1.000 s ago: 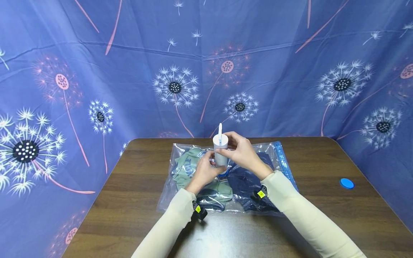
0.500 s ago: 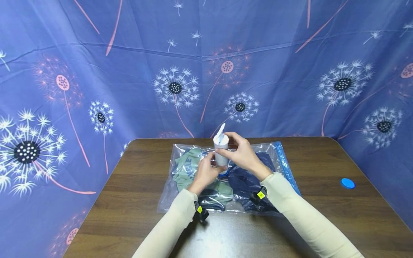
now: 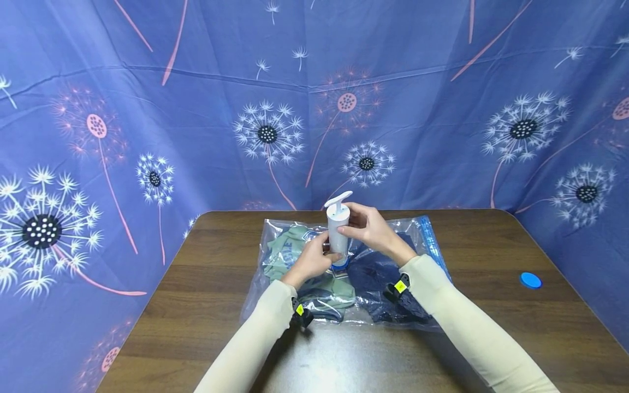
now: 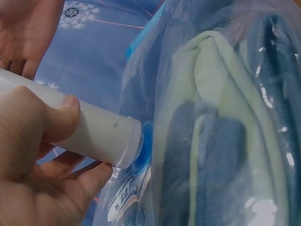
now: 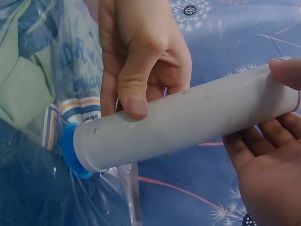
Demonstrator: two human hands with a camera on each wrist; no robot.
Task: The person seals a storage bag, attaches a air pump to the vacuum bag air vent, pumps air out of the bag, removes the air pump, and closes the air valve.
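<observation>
A white hand pump (image 3: 339, 233) with a T-shaped handle (image 3: 339, 202) stands upright on the blue valve (image 3: 340, 266) of a clear vacuum storage bag (image 3: 366, 317). Near its base my left hand (image 3: 313, 258) grips the barrel between thumb and fingers. Higher up, my right hand (image 3: 369, 229) holds the barrel close to its top. Inside the bag lie a green garment (image 3: 285, 251) and a dark blue one (image 3: 373, 286). The left wrist view shows the pump's end (image 4: 130, 141) meeting the valve (image 4: 145, 148).
A round blue cap (image 3: 530, 280) lies at the right side of the brown wooden table (image 3: 196, 305). The bag's blue zip edge (image 3: 433, 245) faces right. Behind the table hangs a blue dandelion-print curtain (image 3: 417, 109).
The pump's handle has turned, from edge-on to showing its T-shape broadside. Both hands stay around the barrel, with only slight shifts. The bag and cap lie where they were.
</observation>
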